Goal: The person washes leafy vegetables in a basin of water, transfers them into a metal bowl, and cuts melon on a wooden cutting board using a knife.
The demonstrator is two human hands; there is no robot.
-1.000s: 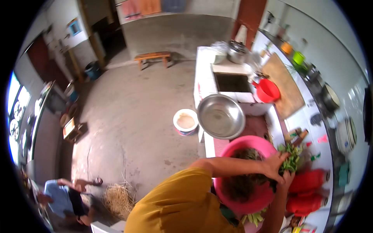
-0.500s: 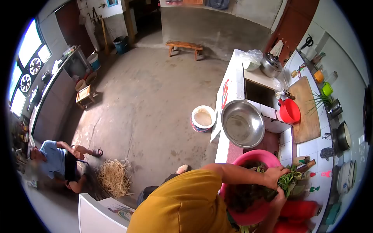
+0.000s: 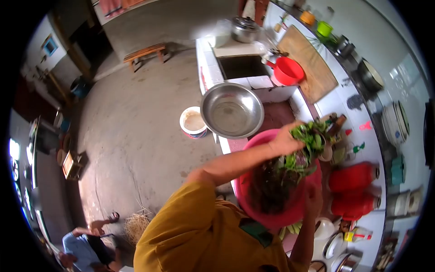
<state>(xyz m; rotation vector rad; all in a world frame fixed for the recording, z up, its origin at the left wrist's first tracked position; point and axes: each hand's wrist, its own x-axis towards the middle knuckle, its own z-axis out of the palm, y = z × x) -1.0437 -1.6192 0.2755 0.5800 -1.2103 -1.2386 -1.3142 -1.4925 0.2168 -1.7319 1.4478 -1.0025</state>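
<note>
My left hand (image 3: 288,139) is closed round a bunch of leafy greens (image 3: 309,138) above the far right part of a pink basin (image 3: 243,192). Dark, wet-looking greens (image 3: 272,186) lie inside the basin, and some stems hang from the bunch. Over the basin's right rim is my right hand (image 3: 313,199), blurred and lower than the left; its fingers are too smeared to read. A metal bowl (image 3: 230,111) stands just beyond the basin.
A red dipper (image 3: 288,71) lies by a wooden cutting board (image 3: 312,68). Red flasks (image 3: 353,177) stand right of the basin. On the floor are a white bucket (image 3: 193,121), a bench (image 3: 145,53) and straw (image 3: 137,226). A person (image 3: 84,249) sits at the lower left.
My left hand has lifted the greens away from the right hand. My right hand has come apart from them and moved down toward my body. The view has turned.
</note>
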